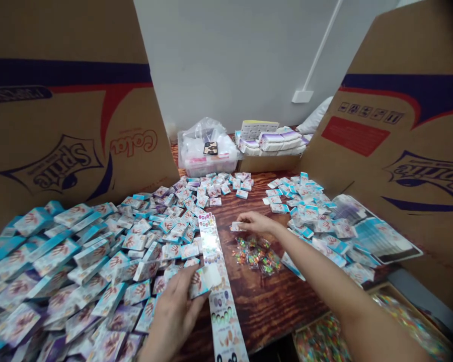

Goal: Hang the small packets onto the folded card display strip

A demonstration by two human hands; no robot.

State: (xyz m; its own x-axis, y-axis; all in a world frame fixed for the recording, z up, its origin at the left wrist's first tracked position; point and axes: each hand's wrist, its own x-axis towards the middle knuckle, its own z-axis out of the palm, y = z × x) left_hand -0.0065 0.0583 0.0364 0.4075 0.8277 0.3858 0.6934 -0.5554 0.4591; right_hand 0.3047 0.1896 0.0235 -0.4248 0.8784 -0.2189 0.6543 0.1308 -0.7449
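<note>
My left hand [175,306] grips a small blue-and-white printed box [198,283] with a hand picture on it. A white flap stands out at the box's right end, above a long strip of printed cards [224,314]. My right hand [254,221] is closed, fingers pinching a small whitish piece [235,227] whose kind I cannot make out. Just below that hand lies a little heap of clear sachets [255,255] with colourful bits inside. Left of my left hand spreads a big pile of similar small boxes [94,251].
More small boxes [309,201] lie at the right, beside a stack of printed sheets [381,231]. Large cardboard cartons [60,125] wall both sides. At the back are a plastic tub [209,163] and bundled packs [279,141]. An open carton of colourful sachets [320,339] sits low right.
</note>
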